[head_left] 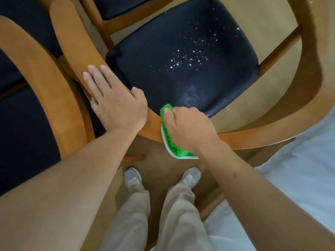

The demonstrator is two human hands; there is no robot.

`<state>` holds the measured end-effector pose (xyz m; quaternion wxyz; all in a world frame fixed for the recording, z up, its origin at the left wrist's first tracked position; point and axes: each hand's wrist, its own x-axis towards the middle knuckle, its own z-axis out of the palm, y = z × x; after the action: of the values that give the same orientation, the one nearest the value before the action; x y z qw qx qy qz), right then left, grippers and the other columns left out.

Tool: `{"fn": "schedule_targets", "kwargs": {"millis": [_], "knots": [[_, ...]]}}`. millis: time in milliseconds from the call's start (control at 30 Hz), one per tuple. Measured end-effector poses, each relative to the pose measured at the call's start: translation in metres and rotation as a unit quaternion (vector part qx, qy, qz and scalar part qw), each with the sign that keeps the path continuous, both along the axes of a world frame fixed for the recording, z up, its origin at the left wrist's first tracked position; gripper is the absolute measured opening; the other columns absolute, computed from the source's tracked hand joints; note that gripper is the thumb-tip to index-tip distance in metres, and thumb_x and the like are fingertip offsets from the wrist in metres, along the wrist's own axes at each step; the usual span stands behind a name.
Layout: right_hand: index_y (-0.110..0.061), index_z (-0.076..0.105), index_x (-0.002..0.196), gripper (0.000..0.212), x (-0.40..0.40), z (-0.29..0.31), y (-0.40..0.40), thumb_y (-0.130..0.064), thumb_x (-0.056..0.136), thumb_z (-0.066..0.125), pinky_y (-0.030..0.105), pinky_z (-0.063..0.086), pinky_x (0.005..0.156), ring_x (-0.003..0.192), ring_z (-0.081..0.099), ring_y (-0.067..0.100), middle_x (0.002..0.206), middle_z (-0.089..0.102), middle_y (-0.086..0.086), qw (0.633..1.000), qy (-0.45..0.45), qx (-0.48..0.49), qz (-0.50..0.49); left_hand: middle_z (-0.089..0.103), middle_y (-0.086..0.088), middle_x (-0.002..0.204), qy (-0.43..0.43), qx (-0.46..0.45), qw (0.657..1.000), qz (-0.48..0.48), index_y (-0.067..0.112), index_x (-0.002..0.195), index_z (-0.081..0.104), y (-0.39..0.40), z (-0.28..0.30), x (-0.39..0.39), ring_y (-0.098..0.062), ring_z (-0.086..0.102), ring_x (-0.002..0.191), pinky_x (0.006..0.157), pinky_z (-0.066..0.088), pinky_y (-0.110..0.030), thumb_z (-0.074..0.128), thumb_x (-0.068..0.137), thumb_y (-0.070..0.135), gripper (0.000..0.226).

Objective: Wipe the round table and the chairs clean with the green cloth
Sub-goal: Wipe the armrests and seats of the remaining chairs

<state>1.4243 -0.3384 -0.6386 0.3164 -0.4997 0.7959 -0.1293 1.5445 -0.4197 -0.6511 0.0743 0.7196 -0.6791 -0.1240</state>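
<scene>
Chair work, seen from above. Left hand (pixel 116 104) lies flat, fingers spread, on the curved orange-brown wooden backrest rail (pixel 76 51), likely steadying it. Right hand (pixel 188 127) curls round the fluffy green cloth (pixel 169 142), pressing it onto the rail. Black padded seat (pixel 181 60) beyond carries white specks, not yet wiped.

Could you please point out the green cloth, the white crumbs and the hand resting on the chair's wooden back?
green cloth (pixel 169 142): head view, on its fuzzy green edge.
white crumbs (pixel 183 60): head view, on the cluster's centre.
left hand (pixel 117 104): head view, on its back.
</scene>
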Motion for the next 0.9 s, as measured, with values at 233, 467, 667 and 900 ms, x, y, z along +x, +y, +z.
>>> {"fn": "schedule_targets", "kwargs": {"millis": [233, 467, 667, 900], "knots": [[-0.024, 0.039, 0.056, 0.042, -0.044, 0.028, -0.004, -0.039, 0.096, 0.041, 0.023, 0.029, 0.049, 0.049, 0.032, 0.006, 0.049, 0.035, -0.01, 0.928, -0.249, -0.146, -0.235, -0.001, -0.012, 0.162, -0.004, 0.02, 1.0, 0.002, 0.007, 0.154, 0.004, 0.001, 0.005, -0.002, -0.029, -0.004, 0.148, 0.115, 0.024, -0.052, 0.044, 0.095, 0.036, 0.076], [-0.011, 0.05, 0.083, 0.028, 0.009, 0.019, -0.04, -0.02, 0.102, 0.032, 0.033, 0.034, 0.065, 0.068, 0.043, 0.021, 0.069, 0.045, 0.004, 0.972, -0.225, -0.053, -0.03, 0.002, -0.012, 0.162, -0.023, 0.014, 1.0, 0.0, 0.007, 0.154, 0.007, -0.001, 0.002, 0.0, -0.029, -0.002, 0.149, 0.112, 0.028, -0.05, 0.043, 0.098, 0.034, 0.071], [-0.026, 0.047, 0.1, 0.037, 0.022, 0.004, -0.012, -0.046, 0.102, 0.017, 0.028, 0.048, 0.06, 0.07, 0.055, 0.013, 0.081, 0.052, -0.008, 0.992, 0.004, 0.0, 0.128, 0.009, -0.015, 0.161, -0.003, 0.001, 1.0, 0.008, 0.006, 0.153, 0.013, -0.001, 0.001, -0.001, -0.03, 0.003, 0.148, 0.11, 0.029, -0.053, 0.038, 0.099, 0.035, 0.067], [-0.024, 0.053, 0.082, 0.041, -0.041, 0.03, 0.041, -0.05, 0.099, 0.027, 0.026, 0.034, 0.049, 0.059, 0.058, 0.016, 0.072, 0.06, -0.006, 0.952, 0.197, 0.085, 0.217, 0.006, -0.015, 0.161, -0.001, 0.025, 1.0, 0.01, 0.006, 0.153, 0.009, -0.001, 0.006, -0.001, -0.031, 0.002, 0.148, 0.11, 0.029, -0.056, 0.043, 0.096, 0.032, 0.071]]}}
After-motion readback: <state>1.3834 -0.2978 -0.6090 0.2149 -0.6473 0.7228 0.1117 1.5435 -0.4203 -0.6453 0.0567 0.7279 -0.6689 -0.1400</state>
